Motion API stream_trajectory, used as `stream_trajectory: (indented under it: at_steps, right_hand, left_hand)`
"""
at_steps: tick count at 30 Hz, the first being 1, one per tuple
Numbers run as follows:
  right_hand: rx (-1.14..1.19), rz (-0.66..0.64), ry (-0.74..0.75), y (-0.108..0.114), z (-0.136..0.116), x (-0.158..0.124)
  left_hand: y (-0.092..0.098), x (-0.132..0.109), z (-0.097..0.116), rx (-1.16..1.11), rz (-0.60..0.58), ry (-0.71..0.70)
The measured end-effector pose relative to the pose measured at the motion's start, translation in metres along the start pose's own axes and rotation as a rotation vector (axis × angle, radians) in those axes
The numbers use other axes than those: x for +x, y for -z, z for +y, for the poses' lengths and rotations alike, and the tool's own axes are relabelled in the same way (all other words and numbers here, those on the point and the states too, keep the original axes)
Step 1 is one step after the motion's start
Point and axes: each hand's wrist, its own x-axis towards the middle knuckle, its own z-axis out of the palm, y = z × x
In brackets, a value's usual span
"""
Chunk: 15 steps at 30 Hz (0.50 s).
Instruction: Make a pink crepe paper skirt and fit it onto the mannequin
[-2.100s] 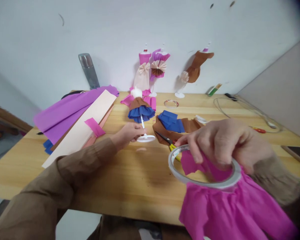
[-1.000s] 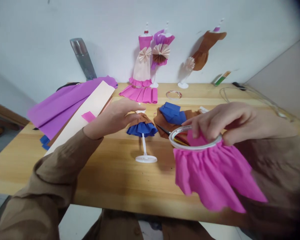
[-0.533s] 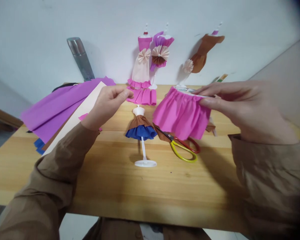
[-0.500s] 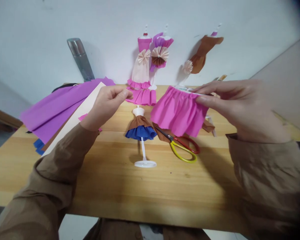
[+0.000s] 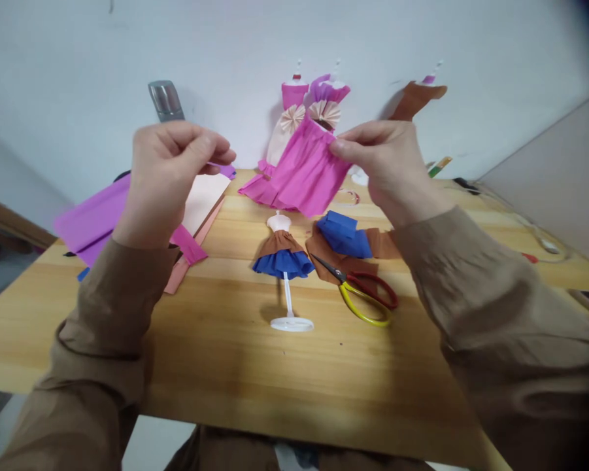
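Note:
My right hand (image 5: 387, 154) pinches a pink gathered paper skirt (image 5: 311, 167) by its top edge, between thumb and fingers. The skirt hangs tilted in the air above the table. My left hand (image 5: 171, 163) is raised left of it, apart from it, with fingers curled and thumb against them; whatever they may hold cannot be made out. Below and between my hands, a small white dress form (image 5: 279, 222) stands upright on a round base, wearing a brown and blue ruffled paper skirt (image 5: 283, 254). Scissors (image 5: 363, 291) with yellow and red handles lie to its right.
Blue paper (image 5: 343, 234) and brown paper lie behind the scissors. Purple paper (image 5: 91, 216) and cream sheets (image 5: 203, 196) lie at left. Dressed forms (image 5: 294, 95) stand along the wall, with a metallic bottle (image 5: 165, 98) to their left. A cable (image 5: 520, 216) runs along the right.
My right hand has lifted the pink skirt up and to the left, uncovering the blue paper. My left hand has risen and moved left. The view has shifted slightly.

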Motion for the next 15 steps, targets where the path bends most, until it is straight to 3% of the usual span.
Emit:
stream_trajectory:
  at_steps: [5, 8, 10, 15]
  right_hand:
    - [0.105, -0.167, -0.060, -0.062, 0.019, 0.007]
    - [-0.209, -0.378, -0.051, -0.100, 0.042, -0.007]
    - [-0.289, -0.439, -0.051, -0.120, 0.057, -0.019]
    - [-0.489, -0.570, -0.055, -0.143, 0.070, -0.042]
  left_hand:
    - [0.007, -0.009, 0.022, -0.052, 0.009, -0.131]
    - [0.008, -0.013, 0.030, 0.001, -0.007, -0.153]
    - [0.009, -0.014, 0.036, 0.053, -0.016, -0.135]
    - [0.012, -0.016, 0.046, 0.091, -0.011, -0.048]
